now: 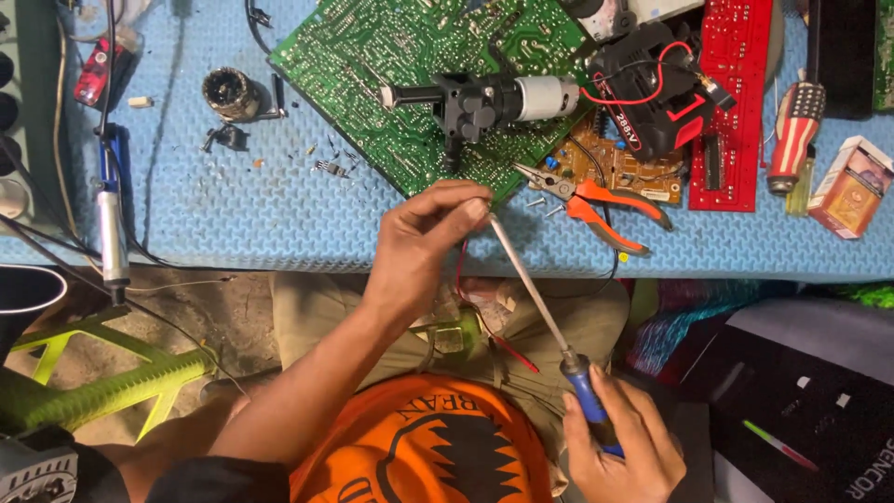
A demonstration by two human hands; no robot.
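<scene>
My right hand (616, 449) grips the blue handle of a long screwdriver (531, 284), low at the right above my lap. Its metal shaft slants up and left to my left hand (426, 244), whose fingertips pinch something small at the tip, right at the blue mat's (279, 214) near edge; what they pinch is hidden. Red and black wires (463, 279) hang under that hand. Just beyond lies a black motor and gearbox assembly (484, 101) on a large green circuit board (410, 65).
Orange-handled pliers (596, 205) lie right of my left hand. A black and red tool housing (656, 98), a red circuit board (736, 102), a striped-handle screwdriver (796, 130) and a small carton (852, 186) sit at the right. A soldering iron (112, 224) and loose screws lie left.
</scene>
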